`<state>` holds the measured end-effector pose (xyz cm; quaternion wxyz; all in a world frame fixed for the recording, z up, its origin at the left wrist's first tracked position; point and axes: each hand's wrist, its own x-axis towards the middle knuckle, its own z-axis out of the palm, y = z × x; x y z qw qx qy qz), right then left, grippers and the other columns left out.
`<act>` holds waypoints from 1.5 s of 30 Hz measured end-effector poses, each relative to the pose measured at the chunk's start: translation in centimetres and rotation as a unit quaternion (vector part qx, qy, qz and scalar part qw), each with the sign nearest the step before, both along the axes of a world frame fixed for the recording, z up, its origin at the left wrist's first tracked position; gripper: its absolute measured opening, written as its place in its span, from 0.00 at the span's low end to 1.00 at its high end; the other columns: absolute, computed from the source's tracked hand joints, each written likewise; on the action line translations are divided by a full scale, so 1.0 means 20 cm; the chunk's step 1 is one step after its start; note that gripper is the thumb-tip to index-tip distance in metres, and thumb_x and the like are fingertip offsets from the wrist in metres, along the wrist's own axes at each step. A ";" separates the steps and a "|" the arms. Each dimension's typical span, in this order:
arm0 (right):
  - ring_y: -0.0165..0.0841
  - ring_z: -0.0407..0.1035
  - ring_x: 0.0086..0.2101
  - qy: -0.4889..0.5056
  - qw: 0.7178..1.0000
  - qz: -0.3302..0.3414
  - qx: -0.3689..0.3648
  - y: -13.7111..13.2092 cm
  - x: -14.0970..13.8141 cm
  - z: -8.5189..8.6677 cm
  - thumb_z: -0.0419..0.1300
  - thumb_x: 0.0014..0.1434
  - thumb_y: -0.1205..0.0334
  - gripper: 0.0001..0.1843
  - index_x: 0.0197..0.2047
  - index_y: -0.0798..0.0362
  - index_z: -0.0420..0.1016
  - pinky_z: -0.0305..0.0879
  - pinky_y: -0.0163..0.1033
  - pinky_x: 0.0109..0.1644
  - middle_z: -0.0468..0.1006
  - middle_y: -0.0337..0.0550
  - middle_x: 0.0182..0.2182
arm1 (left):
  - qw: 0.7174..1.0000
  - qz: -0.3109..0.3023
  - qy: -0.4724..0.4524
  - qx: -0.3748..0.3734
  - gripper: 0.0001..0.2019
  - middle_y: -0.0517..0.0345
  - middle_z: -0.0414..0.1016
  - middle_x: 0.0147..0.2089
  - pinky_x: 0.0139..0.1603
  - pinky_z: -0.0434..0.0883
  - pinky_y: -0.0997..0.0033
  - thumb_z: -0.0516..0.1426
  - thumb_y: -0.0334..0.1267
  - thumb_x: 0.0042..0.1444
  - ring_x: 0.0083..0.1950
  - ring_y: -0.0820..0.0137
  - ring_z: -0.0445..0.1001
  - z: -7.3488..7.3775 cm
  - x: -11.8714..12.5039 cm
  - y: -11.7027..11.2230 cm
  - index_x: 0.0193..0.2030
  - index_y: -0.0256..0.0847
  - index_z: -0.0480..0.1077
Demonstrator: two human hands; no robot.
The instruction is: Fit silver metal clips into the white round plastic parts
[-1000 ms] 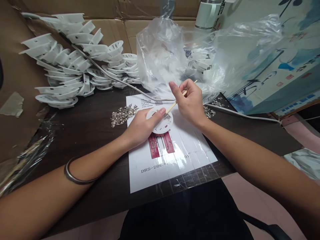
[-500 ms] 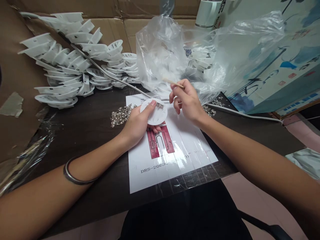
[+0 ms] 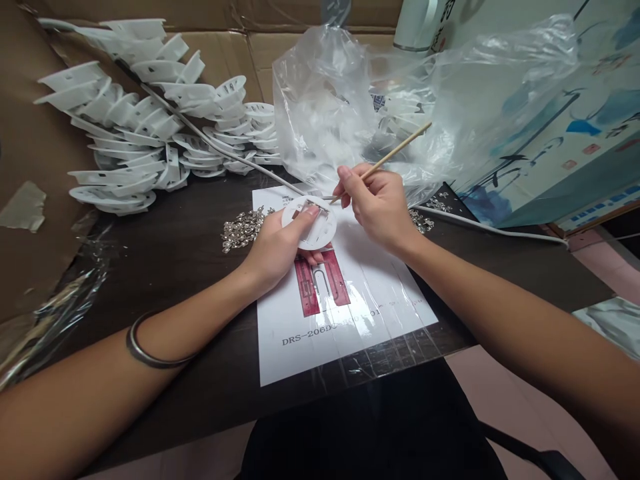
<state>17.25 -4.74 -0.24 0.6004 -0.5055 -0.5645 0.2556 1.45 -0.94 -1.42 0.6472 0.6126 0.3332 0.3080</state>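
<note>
My left hand (image 3: 277, 250) grips a round white plastic disc (image 3: 325, 230) by its left edge, thumb on top over a rectangular recess with small metal parts. In a pinch, my right hand (image 3: 377, 207) holds a thin wooden stick (image 3: 400, 148). The stick's lower tip is close to the disc's upper right rim; I cannot tell if they touch. Beside my left hand lies a pile of small shiny metal pieces (image 3: 241, 232). Under both hands is a white printed sheet (image 3: 280, 360) with a red picture and lettering, covered in clear plastic.
Stacks of similar white discs (image 3: 125, 143) rise at the back left. A grey cable (image 3: 230, 157) crosses the dark table (image 3: 200, 373). Behind my right hand stands a clear plastic bag (image 3: 325, 100) near more metal pieces (image 3: 423, 220). A patterned box (image 3: 565, 160) stands at the right, a white mug (image 3: 416, 27) behind.
My right hand has turned the stick, so its tip now points down at the disc and its long end rises to the upper right. My left thumb has shifted slightly on the disc.
</note>
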 end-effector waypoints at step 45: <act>0.21 0.61 0.22 -0.135 0.985 -0.008 0.109 -0.06 -0.05 -0.02 0.47 0.66 0.44 0.29 0.20 0.55 0.63 0.61 0.31 0.29 0.63 0.35 0.18 | 0.998 -0.031 0.031 0.051 0.15 0.57 0.71 0.21 0.21 0.70 0.73 0.57 0.47 0.57 0.19 0.72 0.71 0.00 0.02 0.00 0.30 0.36 0.70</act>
